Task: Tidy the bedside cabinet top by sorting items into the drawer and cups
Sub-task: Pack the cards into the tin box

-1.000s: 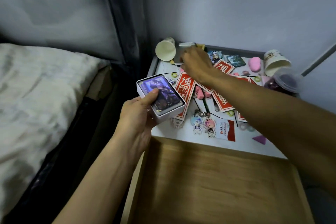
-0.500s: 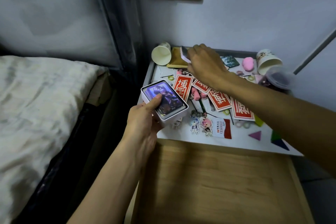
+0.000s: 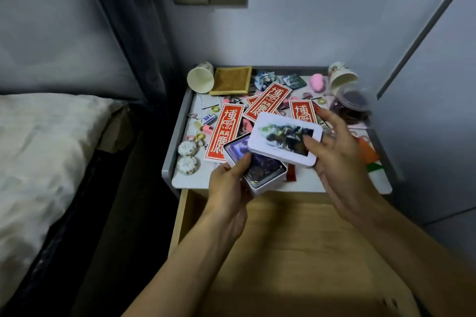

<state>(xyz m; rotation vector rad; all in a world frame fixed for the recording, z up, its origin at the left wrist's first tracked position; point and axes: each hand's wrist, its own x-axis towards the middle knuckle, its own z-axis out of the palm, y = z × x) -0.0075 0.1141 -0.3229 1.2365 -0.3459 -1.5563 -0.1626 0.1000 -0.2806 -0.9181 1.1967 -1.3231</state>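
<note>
- Left hand [image 3: 228, 188] gripped an open white tin [image 3: 260, 175] from below, thumb laid over the purple card on top inside it.
- The tin was held above the cabinet top's [image 3: 195, 180] front edge, over the back of the open wooden drawer [image 3: 296, 239].
- Right hand [image 3: 337, 154] pinched the white picture lid [image 3: 283, 136], thumb on its top face, the other fingers spread loosely behind its right end.
- The lid sat tilted over the tin's far end; whether the two touched could not be told.
- Red cards [image 3: 225, 131] lay scattered across the top among small clutter.
- Two paper cups lay on their sides at the back corners, left [image 3: 201, 80] and right [image 3: 341, 76].
- A brown square pad [image 3: 231, 80] lay just beside the left cup.
</note>
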